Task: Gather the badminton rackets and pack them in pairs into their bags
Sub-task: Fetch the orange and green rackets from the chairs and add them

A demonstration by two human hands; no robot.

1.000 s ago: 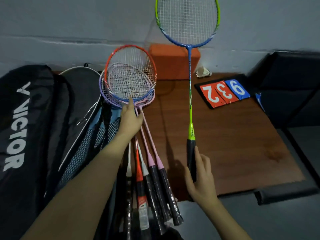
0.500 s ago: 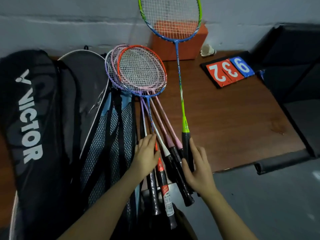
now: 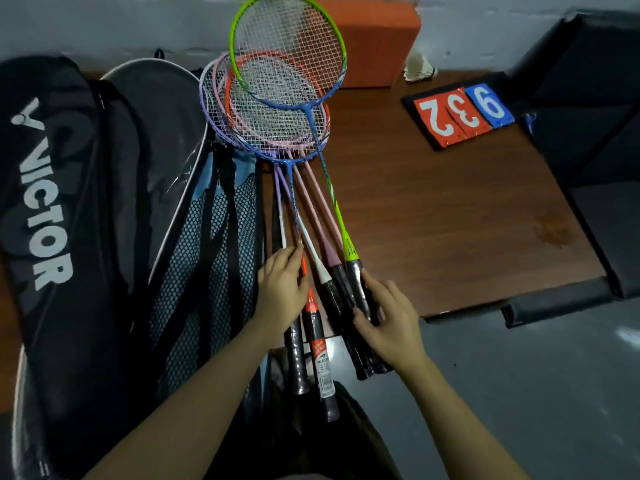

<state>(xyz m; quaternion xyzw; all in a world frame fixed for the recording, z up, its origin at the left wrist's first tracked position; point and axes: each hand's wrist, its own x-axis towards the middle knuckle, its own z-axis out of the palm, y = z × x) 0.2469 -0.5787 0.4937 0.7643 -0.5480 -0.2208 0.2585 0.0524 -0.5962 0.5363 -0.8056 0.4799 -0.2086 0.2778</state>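
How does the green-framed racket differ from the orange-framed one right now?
The green-framed racket lies on top of the stack, head farthest back; the orange-framed racket sits beneath it. The right hand touches the green one's grip; the left hand rests on the orange one's shaft. Both lie flat, strung white.

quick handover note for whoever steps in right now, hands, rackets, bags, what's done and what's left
Left hand: fingers rest on the racket shafts near the handles, gripping nothing.
Right hand: fingers lie along the green racket handle; a firm grip is unclear.
Rackets: the green one lies with the bunched rackets on the table, heads overlapping, handles past the near edge.
Bags: Victor bag and mesh bag lie left.
Done: gathered. Left: pairing and bagging.
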